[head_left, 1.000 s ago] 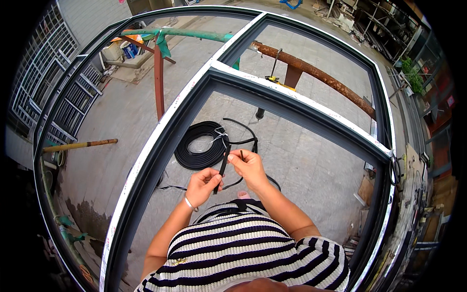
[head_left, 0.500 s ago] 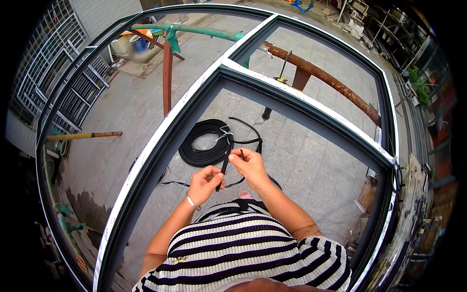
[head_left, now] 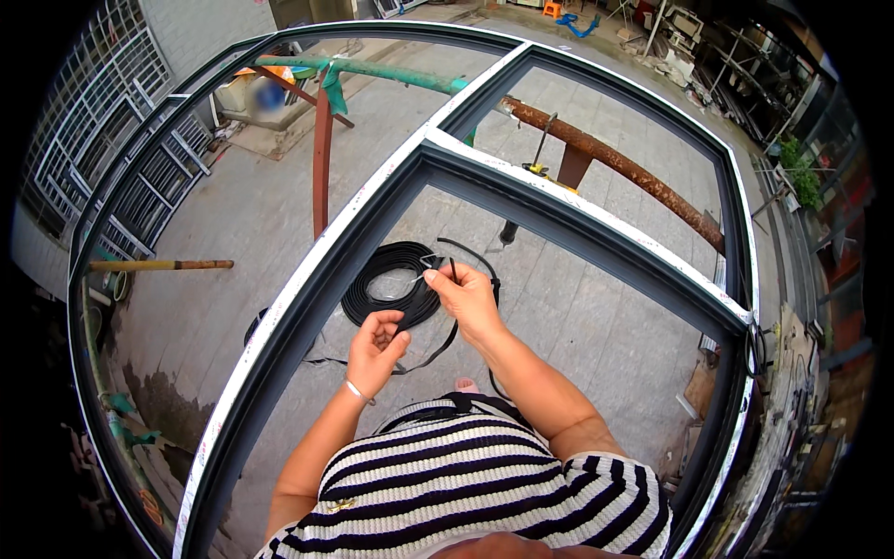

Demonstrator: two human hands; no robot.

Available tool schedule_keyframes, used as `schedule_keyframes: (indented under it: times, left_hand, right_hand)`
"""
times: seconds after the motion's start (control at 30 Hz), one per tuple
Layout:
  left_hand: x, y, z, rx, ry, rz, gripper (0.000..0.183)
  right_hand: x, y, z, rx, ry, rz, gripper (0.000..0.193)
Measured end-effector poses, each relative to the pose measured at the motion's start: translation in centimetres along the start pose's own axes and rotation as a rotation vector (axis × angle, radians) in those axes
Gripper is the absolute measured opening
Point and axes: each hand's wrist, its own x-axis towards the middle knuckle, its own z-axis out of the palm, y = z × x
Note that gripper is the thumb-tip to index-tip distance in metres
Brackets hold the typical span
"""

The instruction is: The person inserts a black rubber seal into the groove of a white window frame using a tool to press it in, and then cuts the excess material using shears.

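Note:
A narrow black rubber strip (head_left: 403,323) runs between my hands, inside the opening of a large window frame (head_left: 587,191) with white faces and dark grooves. My right hand (head_left: 468,306) pinches the strip between thumb and fingers, and a thin dark end pokes up past the fingers. Lower and to the left, my left hand (head_left: 372,354) has its curled fingers and thumb on the strip's lower part. On the paving beneath lies a coil of black strip (head_left: 358,300), tied with a light-coloured band. A loose length trails down beside my right wrist.
A rusty pipe (head_left: 615,158) and a green pipe (head_left: 391,72) on a reddish-brown post (head_left: 322,158) stand under the frame. A clamp (head_left: 540,154) is by the crossbar. Metal grilles (head_left: 154,191) lean at the left, and clutter lines the right edge.
Both hands have moved slightly up and left, with the strip between them now over the coil. My left fingers have loosened a little. The view has shifted slightly.

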Motion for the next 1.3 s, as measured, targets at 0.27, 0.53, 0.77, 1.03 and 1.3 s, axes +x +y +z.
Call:
schedule_keyframes:
  times: [0.27,0.53,0.77,1.03,1.3]
  left_hand:
    - [-2.6,-1.9,-2.1,0.207,0.098,0.004,0.017]
    - [-2.2,-1.5,-1.8,0.088,0.114,-0.072,0.017]
    - [-1.2,-1.2,-0.8,0.039,0.059,-0.051,0.014]
    - [0.8,0.0,1.8,0.012,-0.096,-0.061,0.016]
    - [3.0,-0.5,2.4,0.011,-0.246,0.077,0.022]
  right_hand:
    - [4.1,0.1,-0.1,0.091,0.023,0.009,0.018]
    - [2.8,0.7,0.4,0.039,-0.071,0.04,0.018]
    - [1.6,1.1,-0.8,0.089,-0.054,0.075,0.018]
    - [-0.3,0.3,-2.8,0.005,0.007,-0.046,0.02]
    - [-2.6,1.1,-4.7,0.049,-0.091,-0.08,0.026]
